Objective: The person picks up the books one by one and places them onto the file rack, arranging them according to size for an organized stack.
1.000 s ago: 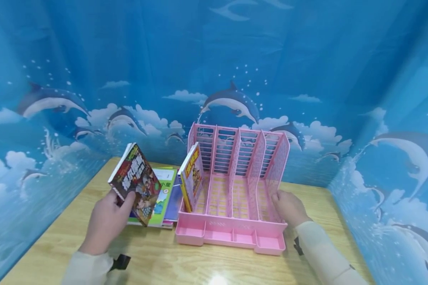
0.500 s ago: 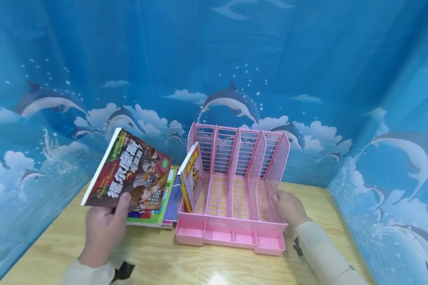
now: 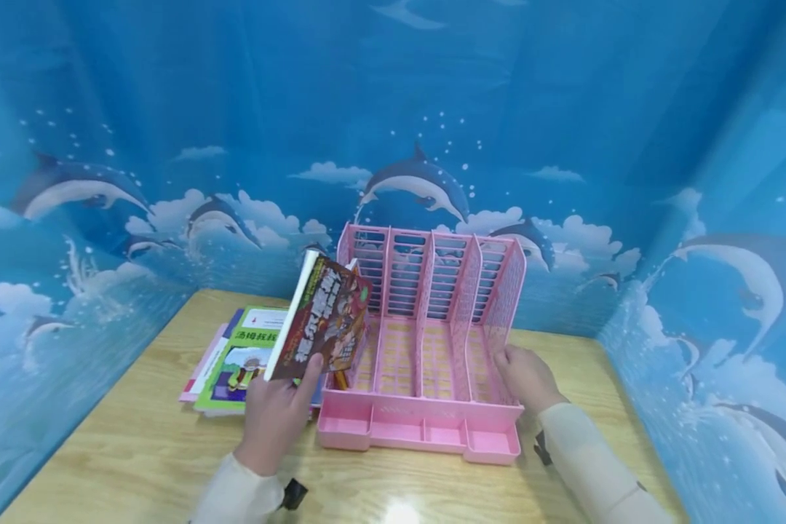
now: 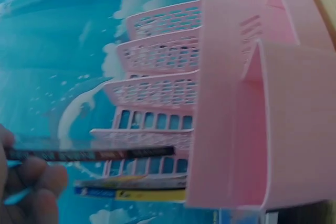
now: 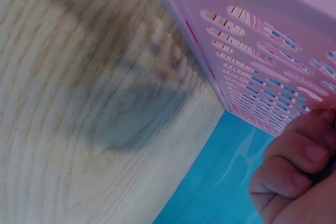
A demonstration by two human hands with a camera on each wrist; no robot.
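My left hand grips a dark brown and red comic-style book by its lower edge, thumb on the cover. The book is tilted at the left compartment of a pink desk file rack. In the left wrist view its dark edge lies beside a yellow and blue book that stands in the rack. From the head view the held book hides most of that one. My right hand holds the rack's right side panel; the right wrist view shows curled fingers against the perforated pink wall.
Left of the rack lies a stack of books with a green-covered one on top, partly behind my left hand. Small front trays run along the rack's base. A blue dolphin curtain surrounds the wooden table.
The left hand has carried the brown book rightward from above the stack to the rack's left compartment, after turning its cover toward the camera. The right hand stays at the rack.
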